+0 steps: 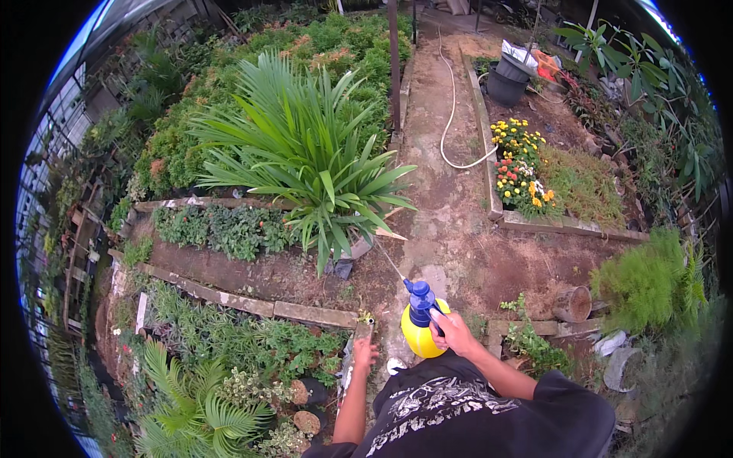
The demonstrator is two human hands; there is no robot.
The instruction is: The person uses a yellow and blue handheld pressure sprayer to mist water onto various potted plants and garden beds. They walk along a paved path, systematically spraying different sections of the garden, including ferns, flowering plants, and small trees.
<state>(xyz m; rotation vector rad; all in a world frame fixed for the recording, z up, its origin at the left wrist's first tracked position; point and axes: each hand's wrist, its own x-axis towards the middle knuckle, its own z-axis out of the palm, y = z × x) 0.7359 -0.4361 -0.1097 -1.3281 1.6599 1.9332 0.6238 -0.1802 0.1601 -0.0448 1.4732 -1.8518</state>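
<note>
My right hand (453, 332) grips the blue handle of a yellow pump sprayer (422, 335) in front of my body. The sprayer's blue nozzle (408, 284) points up and left, and a thin jet of liquid runs from it to the base of a large potted plant (309, 166) with long strap-like green leaves. My left hand (364, 354) hangs to the left of the sprayer, holding nothing, its fingers apart. The plant's pot is mostly hidden beneath the leaves.
A pale hose (453, 114) lies along the path ahead. Low concrete kerbs (315, 314) border the planted beds. Yellow and red flowers (518, 166) grow at the right, below a black pot (508, 80). A metal post (395, 68) stands ahead. A clay-coloured pot (572, 303) lies at the right.
</note>
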